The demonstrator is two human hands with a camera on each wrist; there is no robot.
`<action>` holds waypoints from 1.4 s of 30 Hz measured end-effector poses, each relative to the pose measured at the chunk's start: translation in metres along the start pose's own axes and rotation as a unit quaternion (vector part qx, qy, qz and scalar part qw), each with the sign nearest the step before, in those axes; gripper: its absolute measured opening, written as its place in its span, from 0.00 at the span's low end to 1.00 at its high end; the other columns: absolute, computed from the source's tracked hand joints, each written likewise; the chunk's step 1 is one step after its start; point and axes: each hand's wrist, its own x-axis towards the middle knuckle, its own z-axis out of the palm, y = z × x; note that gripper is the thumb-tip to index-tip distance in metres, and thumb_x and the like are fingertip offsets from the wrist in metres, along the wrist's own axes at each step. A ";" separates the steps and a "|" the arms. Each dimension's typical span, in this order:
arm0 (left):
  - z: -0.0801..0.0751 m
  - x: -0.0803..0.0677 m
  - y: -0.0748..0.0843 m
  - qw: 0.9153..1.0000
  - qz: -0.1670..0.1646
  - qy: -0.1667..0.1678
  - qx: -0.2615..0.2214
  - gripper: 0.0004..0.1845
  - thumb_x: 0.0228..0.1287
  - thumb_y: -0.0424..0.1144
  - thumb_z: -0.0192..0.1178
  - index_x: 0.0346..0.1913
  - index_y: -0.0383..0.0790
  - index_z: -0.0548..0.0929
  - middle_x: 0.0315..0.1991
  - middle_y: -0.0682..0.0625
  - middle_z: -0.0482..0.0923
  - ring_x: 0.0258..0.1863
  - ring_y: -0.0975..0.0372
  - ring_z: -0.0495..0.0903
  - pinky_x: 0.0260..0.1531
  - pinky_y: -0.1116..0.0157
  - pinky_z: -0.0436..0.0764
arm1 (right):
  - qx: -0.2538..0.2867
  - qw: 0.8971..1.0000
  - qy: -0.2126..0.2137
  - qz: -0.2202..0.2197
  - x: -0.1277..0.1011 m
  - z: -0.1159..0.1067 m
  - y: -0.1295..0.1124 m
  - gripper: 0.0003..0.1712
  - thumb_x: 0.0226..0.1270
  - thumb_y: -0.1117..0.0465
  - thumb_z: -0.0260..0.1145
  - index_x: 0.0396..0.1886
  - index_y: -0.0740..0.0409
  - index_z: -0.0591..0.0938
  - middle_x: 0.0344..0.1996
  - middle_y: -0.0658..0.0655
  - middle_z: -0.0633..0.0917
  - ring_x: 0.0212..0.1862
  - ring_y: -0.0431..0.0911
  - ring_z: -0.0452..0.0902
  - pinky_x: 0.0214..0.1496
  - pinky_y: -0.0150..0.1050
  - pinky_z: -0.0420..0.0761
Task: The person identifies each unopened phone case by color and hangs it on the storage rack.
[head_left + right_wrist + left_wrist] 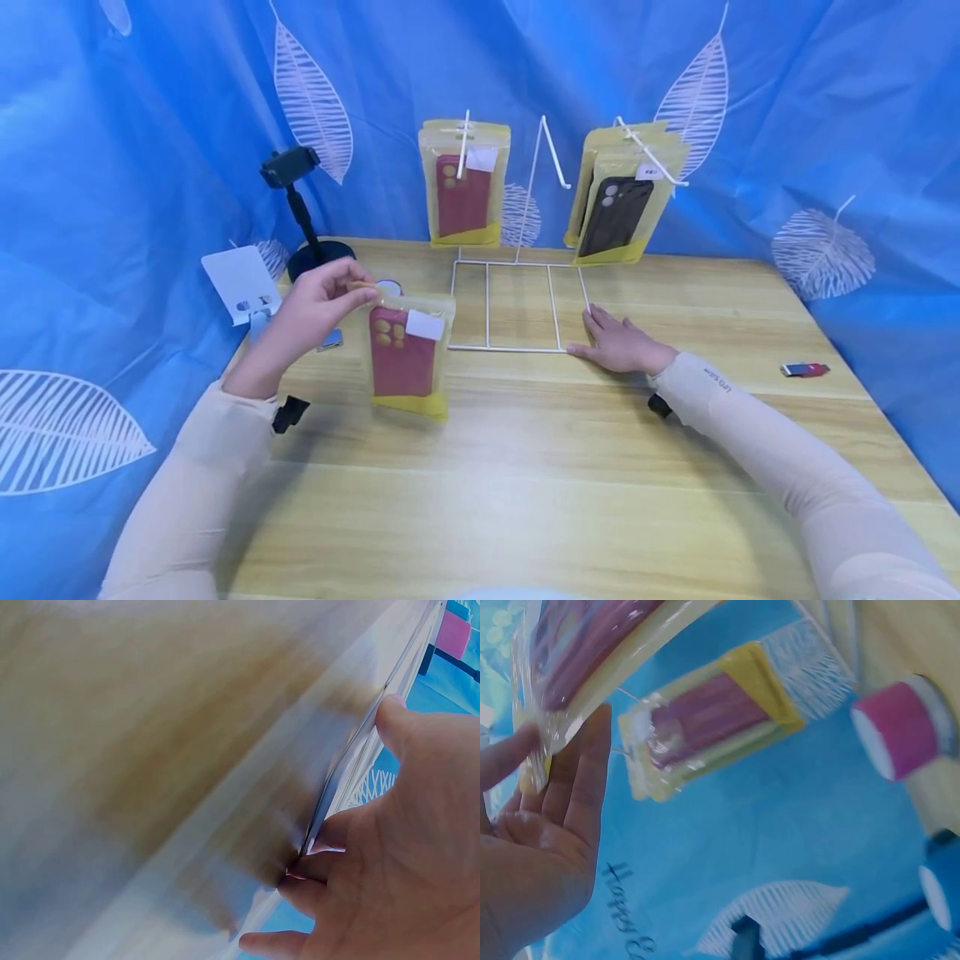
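Observation:
My left hand (311, 308) pinches the top edge of a clear, yellow-bottomed bag with a red phone case (402, 358) inside, held upright above the table. In the left wrist view, thumb and fingers of that hand (547, 817) meet at the bag's edge. A white wire display rack (506, 350) stands behind. My right hand (622, 343) rests at the front right corner of its base, thumb and fingers extended against the wires. Another bagged red case (462, 200) hangs on the rack's left hook; bagged black cases (618, 212) hang on the right hook.
Between the hung bags, the rack's middle hook (555, 154) is bare. A black phone holder (303, 208) and a white stand (242, 283) are at the left. A red USB stick (806, 369) lies at the right. Behind hangs a blue curtain (420, 58).

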 end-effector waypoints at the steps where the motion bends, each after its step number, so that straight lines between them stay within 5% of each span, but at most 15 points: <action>1: 0.001 0.004 0.004 1.000 0.003 0.009 -0.004 0.11 0.73 0.44 0.58 0.45 0.38 0.80 0.32 0.53 0.77 0.23 0.59 0.69 0.23 0.67 0.68 | 0.000 1.000 0.000 0.000 0.000 0.000 -0.001 0.54 0.74 0.31 0.44 0.78 0.68 0.44 0.79 0.68 0.41 0.80 0.62 0.37 0.75 0.71 0.44; 10: 0.014 0.054 0.042 0.987 0.037 0.098 -0.119 0.08 0.71 0.41 0.60 0.43 0.39 0.81 0.37 0.54 0.82 0.34 0.59 0.75 0.36 0.70 0.75 | 0.001 1.000 0.000 -0.001 -0.001 0.000 -0.002 0.53 0.75 0.32 0.45 0.78 0.69 0.44 0.79 0.69 0.41 0.80 0.62 0.37 0.74 0.71 0.44; 17: 0.020 0.090 0.053 0.978 0.053 0.115 -0.164 0.07 0.71 0.40 0.60 0.42 0.40 0.80 0.46 0.46 0.83 0.45 0.59 0.79 0.46 0.70 0.81 | -0.001 1.000 -0.003 0.000 0.000 0.001 -0.001 0.53 0.75 0.31 0.44 0.78 0.68 0.44 0.79 0.68 0.41 0.80 0.61 0.37 0.75 0.71 0.45; 30: 0.030 0.121 0.050 0.983 0.057 0.104 -0.142 0.06 0.72 0.40 0.58 0.43 0.40 0.78 0.51 0.45 0.79 0.44 0.59 0.78 0.48 0.67 0.81 | 0.003 1.000 -0.002 0.003 0.001 0.001 0.003 0.54 0.73 0.29 0.44 0.79 0.67 0.43 0.79 0.67 0.41 0.80 0.60 0.37 0.75 0.70 0.45; 37: 0.034 0.148 0.037 0.983 0.049 0.124 -0.124 0.05 0.71 0.38 0.59 0.42 0.40 0.78 0.39 0.52 0.76 0.29 0.63 0.71 0.31 0.71 0.73 | 0.007 1.000 -0.001 0.001 0.000 0.001 0.003 0.54 0.74 0.30 0.44 0.79 0.66 0.44 0.79 0.67 0.41 0.80 0.60 0.37 0.75 0.70 0.45; 42: 0.033 0.171 0.032 0.986 0.041 0.152 -0.061 0.07 0.70 0.39 0.61 0.44 0.39 0.79 0.33 0.54 0.73 0.21 0.66 0.61 0.24 0.69 0.64 | 0.002 1.000 -0.003 0.000 0.001 0.002 0.003 0.54 0.73 0.29 0.43 0.79 0.66 0.44 0.79 0.66 0.41 0.80 0.60 0.36 0.75 0.70 0.45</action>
